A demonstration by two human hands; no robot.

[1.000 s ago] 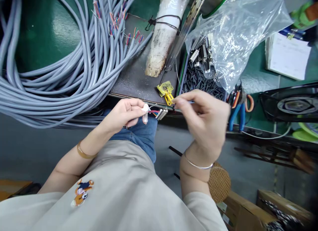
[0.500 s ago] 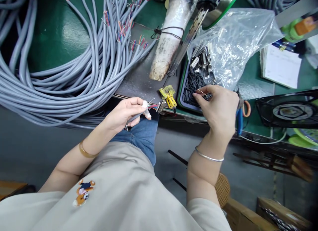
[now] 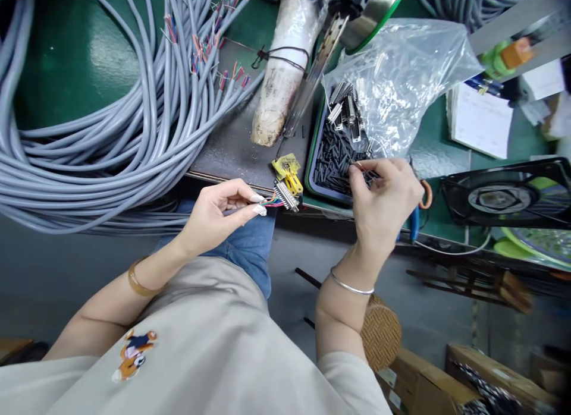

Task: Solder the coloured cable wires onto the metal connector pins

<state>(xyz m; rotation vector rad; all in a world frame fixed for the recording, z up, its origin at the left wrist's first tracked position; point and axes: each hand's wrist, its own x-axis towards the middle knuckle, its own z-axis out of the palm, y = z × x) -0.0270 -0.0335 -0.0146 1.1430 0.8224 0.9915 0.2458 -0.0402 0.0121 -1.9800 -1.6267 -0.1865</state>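
Observation:
My left hand (image 3: 223, 211) is closed in a pinch on the end of a grey cable. Coloured wires (image 3: 269, 201) run from its fingertips to a metal multi-pin connector (image 3: 288, 195), which sticks out at the table's front edge. Over a tray (image 3: 312, 171) of small black tubes (image 3: 332, 150), my right hand (image 3: 387, 192) pinches a thin, needle-like piece (image 3: 359, 164) between thumb and forefinger. What that piece is exactly, I cannot tell. Beside the connector lies a yellow clip-like piece (image 3: 289, 172) with yellow tape.
Bundled grey cables (image 3: 147, 141) with stripped ends cover the left. Behind stands a plastic-wrapped roll (image 3: 281, 76). More connectors (image 3: 348, 109) lie by a clear bag (image 3: 401, 76). To the right are blue-and-orange-handled pliers (image 3: 414, 222), a black fan (image 3: 504, 195) and papers (image 3: 482, 120).
My left hand has turned, so the connector now shows its long side and more coloured wires. My right hand stays over the tray, still pinching. The whole view has shifted somewhat.

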